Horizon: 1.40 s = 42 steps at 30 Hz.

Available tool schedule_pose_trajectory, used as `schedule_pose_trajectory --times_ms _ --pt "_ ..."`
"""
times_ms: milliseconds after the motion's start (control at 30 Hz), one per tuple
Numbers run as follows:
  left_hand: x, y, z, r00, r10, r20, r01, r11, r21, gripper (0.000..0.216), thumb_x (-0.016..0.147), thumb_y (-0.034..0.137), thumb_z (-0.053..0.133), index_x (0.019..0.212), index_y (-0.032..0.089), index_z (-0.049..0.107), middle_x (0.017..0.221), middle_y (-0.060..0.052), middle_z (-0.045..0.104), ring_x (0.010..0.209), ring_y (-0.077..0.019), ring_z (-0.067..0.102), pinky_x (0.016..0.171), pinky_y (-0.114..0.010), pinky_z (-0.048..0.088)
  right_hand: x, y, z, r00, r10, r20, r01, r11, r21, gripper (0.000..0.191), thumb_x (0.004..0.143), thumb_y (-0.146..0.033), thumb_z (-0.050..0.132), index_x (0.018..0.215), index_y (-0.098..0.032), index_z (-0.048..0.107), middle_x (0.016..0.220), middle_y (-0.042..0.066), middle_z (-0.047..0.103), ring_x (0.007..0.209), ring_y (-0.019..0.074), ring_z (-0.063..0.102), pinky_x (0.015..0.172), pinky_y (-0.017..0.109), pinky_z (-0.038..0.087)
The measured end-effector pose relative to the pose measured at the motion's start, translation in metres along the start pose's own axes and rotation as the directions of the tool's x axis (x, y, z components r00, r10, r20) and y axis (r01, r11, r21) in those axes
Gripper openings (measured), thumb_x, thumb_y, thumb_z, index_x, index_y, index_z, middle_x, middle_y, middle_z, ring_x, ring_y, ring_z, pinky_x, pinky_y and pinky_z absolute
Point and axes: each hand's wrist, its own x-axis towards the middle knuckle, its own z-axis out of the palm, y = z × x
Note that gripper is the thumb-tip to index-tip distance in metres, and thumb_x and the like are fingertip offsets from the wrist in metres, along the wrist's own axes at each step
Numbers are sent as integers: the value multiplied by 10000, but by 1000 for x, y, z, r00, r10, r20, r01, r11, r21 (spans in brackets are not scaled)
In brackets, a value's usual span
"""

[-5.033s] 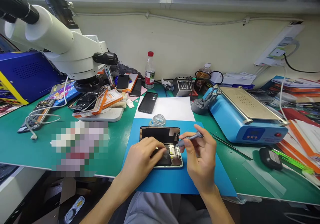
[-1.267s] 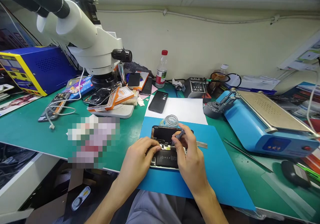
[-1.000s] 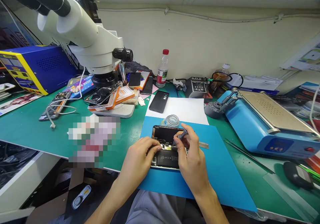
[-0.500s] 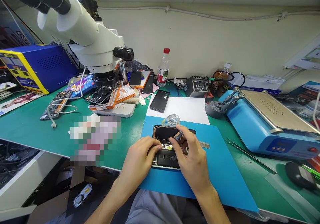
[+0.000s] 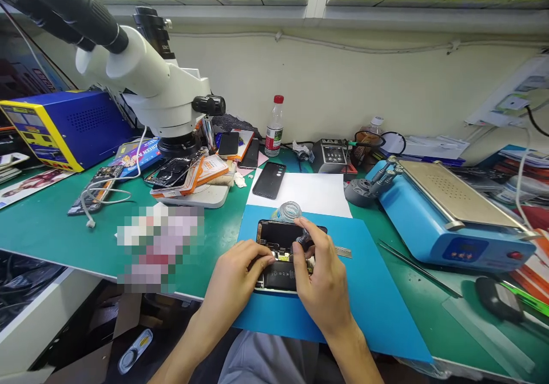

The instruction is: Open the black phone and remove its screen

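An opened smartphone [image 5: 278, 276] lies on the blue mat [image 5: 369, 298], its black battery and inner parts bared and its dark screen part raised at the far side. My right hand [image 5: 326, 278] grips a small screwdriver [image 5: 303, 238] upright over the phone's middle; its tip is hidden by the fingers. At the phone's left side my left hand [image 5: 235, 275] is closed, thumb and forefinger pinched over the inner parts. Whatever they pinch is too small to make out. Just beyond the phone stands a clear glass jar [image 5: 288, 211]. A metal ruler [image 5: 343, 252] pokes out to the right.
A microscope [image 5: 150, 92] looms at the left over stacked phone parts. Beyond the mat lie white paper [image 5: 317, 192] and a black phone [image 5: 269, 180]. At the right stand a blue heating plate [image 5: 446, 224], a grey holder [image 5: 364, 189] and tweezers [image 5: 420, 269].
The head view has tipped up, showing shelf boxes above. My right hand's screwdriver now stands more upright over the phone. My left hand keeps its pinch at the phone's left side.
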Motion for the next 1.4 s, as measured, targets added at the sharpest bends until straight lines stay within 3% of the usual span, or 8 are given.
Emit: schedule_pose_trajectory --times_ms 100,233,433,900,1033,1167,1300,1400 --pt "-6 6 -2 997 75 -32 -71 993 100 144 1085 243 605 987 248 710 1003 -11 772 954 -233 701 837 -340 506 0 0 -1 1000 19 -1 -18 999 38 562 1063 -93 402 1587 -293 437 1389 101 701 1267 263 698 994 461 635" --pt "-8 15 -3 985 164 -45 -154 972 179 133 1093 256 604 1011 246 709 996 -16 771 904 -224 696 811 -335 492 -2 -1 1 996 84 -21 -82 993 88 508 1077 -192 561 1566 -283 456 1191 86 756 998 228 778 861 392 672" --pt "8 15 5 994 105 34 -107 990 89 116 1052 191 674 967 238 736 970 11 778 941 -208 717 842 -319 498 -6 -3 -3 956 261 -131 -211 928 307 454 1094 -216 557 1535 -258 458 1091 60 745 923 186 771 801 336 679" --pt "7 9 17 986 151 75 -160 977 137 141 1083 260 621 1001 247 735 982 -11 772 931 -214 716 832 -322 526 -7 -5 -4 962 246 -121 -184 907 380 448 1097 -200 536 1530 -279 456 1099 59 739 918 170 757 802 316 664" --pt "5 11 12 982 170 82 -181 972 147 165 1093 261 597 985 245 721 973 -6 770 923 -209 722 827 -317 531 -4 -5 -8 872 372 -318 -203 866 457 434 1084 -253 574 1503 -286 468 1040 57 733 861 185 732 680 308 622" --pt "15 26 -20 971 233 53 -238 959 157 176 1098 297 587 1001 255 729 987 -7 780 921 -204 724 809 -301 531 -4 2 -33 776 443 -448 -202 849 489 425 1062 -314 627 1461 -296 483 1006 42 727 687 153 657 604 299 570" --pt "63 64 -52 931 362 37 -358 894 269 155 1061 340 648 983 262 757 959 -2 784 841 -197 700 754 -300 506 -14 22 -71 716 557 -421 -341 805 486 454 1021 -394 696 1424 -275 525 983 40 741 619 143 613 593 306 554" --pt "119 98 -44 892 384 239 -445 842 306 149 1029 342 691 972 253 795 972 6 806 812 -189 696 725 -294 483 -21 39 -89 618 695 -368 -423 688 589 535 971 -454 745 1419 -254 529 961 38 739 616 151 606 560 305 541"
